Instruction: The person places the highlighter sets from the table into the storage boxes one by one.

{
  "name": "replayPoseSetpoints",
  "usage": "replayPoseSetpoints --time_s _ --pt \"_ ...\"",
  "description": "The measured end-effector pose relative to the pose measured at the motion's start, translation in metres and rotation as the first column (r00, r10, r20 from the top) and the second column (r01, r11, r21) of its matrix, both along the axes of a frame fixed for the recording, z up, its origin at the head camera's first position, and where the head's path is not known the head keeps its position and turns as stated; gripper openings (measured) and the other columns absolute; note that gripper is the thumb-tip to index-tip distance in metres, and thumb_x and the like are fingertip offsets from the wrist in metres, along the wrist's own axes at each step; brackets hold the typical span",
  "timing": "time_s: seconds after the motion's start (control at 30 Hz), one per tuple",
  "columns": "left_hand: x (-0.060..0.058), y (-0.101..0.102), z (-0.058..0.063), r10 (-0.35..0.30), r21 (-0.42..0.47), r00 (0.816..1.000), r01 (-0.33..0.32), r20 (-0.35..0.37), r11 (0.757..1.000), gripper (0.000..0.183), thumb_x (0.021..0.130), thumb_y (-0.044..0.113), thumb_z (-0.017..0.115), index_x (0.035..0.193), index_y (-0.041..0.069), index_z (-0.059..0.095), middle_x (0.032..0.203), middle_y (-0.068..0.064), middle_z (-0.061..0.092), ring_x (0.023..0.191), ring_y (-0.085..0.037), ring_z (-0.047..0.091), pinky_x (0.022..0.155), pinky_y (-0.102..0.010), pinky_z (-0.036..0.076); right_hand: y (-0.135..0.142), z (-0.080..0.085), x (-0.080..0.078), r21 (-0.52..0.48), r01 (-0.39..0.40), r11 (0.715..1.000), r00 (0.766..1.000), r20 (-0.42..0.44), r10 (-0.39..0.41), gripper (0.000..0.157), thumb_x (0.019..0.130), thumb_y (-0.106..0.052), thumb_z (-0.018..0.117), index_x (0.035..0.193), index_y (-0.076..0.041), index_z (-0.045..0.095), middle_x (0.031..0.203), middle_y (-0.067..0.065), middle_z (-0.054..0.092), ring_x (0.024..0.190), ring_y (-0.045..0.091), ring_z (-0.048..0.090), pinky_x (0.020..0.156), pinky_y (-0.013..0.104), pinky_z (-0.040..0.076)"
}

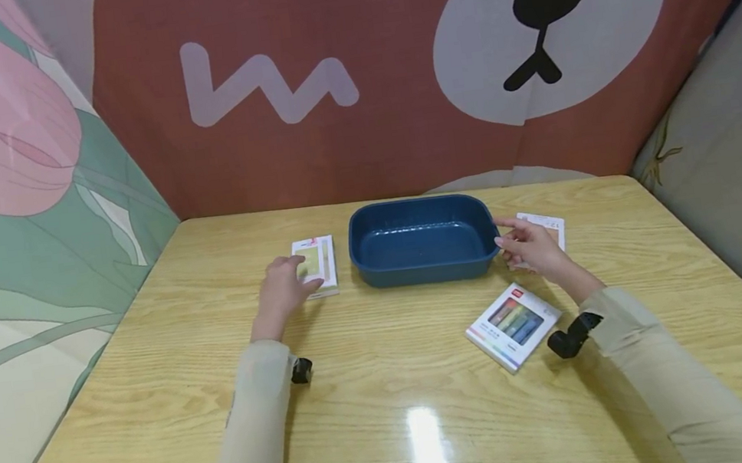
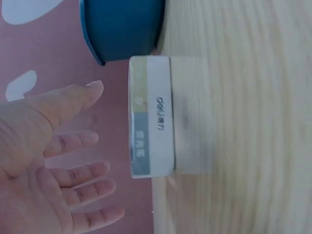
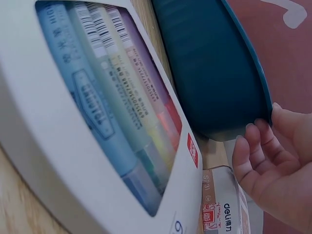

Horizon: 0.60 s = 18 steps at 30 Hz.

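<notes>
A dark blue rectangular bin (image 1: pixel 425 275) stands at the back middle of the table. My right hand (image 1: pixel 531 246) pinches its right end at the rim, thumb and fingertips meeting the edge of the bin (image 3: pixel 214 68) in the right wrist view. My left hand (image 1: pixel 283 292) is spread at a white and yellow deli box (image 1: pixel 327 268), thumb and fingers apart. In the left wrist view that box (image 2: pixel 161 117) lies flat, with a gap between it and the fingers. A second white deli box (image 1: pixel 554 228) lies partly hidden behind my right hand.
A white box of coloured markers (image 1: pixel 515 326) with a clear window lies at an angle in front of the bin, below my right hand and near the right wrist camera (image 1: pixel 573 336). A printed cloth wall (image 1: pixel 403 150) rises at the table's back edge.
</notes>
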<state>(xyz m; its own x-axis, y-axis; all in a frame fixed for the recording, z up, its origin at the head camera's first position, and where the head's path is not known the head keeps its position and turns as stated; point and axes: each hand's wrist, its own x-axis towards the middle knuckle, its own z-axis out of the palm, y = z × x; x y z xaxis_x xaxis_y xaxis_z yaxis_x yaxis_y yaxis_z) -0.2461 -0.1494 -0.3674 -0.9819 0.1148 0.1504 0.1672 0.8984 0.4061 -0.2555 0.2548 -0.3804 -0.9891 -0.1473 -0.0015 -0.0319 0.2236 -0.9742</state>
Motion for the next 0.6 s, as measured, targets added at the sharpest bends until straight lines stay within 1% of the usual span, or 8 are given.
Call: replayPoseSetpoints --time_s 0.13,0.23,0.4,0.6 --pt "-0.003 -0.004 -0.003 0.017 0.002 0.999 -0.017 0.029 1.000 0.061 0.078 0.029 0.069 0.122 -0.006 0.048 0.121 -0.029 0.044 0.109 -0.044 0.041 0.084 -0.051 0.040 0.000 0.000 0.000 -0.005 -0.002 1.000 1.000 0.006 0.002 0.048 0.092 -0.006 0.049 0.135 0.005 0.032 0.079 0.007 0.048 0.057 0.011 0.050 0.052 0.025 0.045" --pt "-0.006 -0.005 -0.006 0.014 0.005 0.999 -0.015 0.039 1.000 0.064 0.078 0.031 0.069 0.124 -0.007 0.046 0.120 -0.031 0.044 0.108 -0.044 0.041 0.084 -0.051 0.039 0.000 0.000 0.000 -0.009 -0.007 1.000 1.000 0.004 0.007 0.048 0.092 -0.005 0.049 0.135 0.005 0.031 0.079 0.008 0.048 0.058 0.012 0.051 0.052 0.025 0.045" --pt "-0.010 -0.005 -0.006 0.013 0.027 0.994 -0.015 0.108 1.000 0.070 0.080 0.034 0.067 0.130 -0.006 0.039 0.124 -0.032 0.037 0.112 -0.045 0.036 0.089 -0.052 0.035 0.000 0.000 -0.001 -0.012 -0.013 1.000 1.000 0.001 0.013 0.048 0.092 -0.005 0.048 0.136 0.005 0.030 0.080 0.014 0.047 0.056 0.011 0.049 0.051 0.026 0.044" --pt "-0.017 -0.003 -0.009 0.015 0.027 0.983 -0.020 0.182 0.999 0.077 0.080 0.038 0.065 0.136 -0.003 0.030 0.128 -0.032 0.032 0.114 -0.045 0.035 0.091 -0.052 0.032 0.000 -0.001 -0.002 -0.003 -0.017 1.000 1.000 -0.005 0.017 0.048 0.092 -0.005 0.048 0.135 0.005 0.031 0.078 0.014 0.047 0.055 0.011 0.049 0.051 0.025 0.044"
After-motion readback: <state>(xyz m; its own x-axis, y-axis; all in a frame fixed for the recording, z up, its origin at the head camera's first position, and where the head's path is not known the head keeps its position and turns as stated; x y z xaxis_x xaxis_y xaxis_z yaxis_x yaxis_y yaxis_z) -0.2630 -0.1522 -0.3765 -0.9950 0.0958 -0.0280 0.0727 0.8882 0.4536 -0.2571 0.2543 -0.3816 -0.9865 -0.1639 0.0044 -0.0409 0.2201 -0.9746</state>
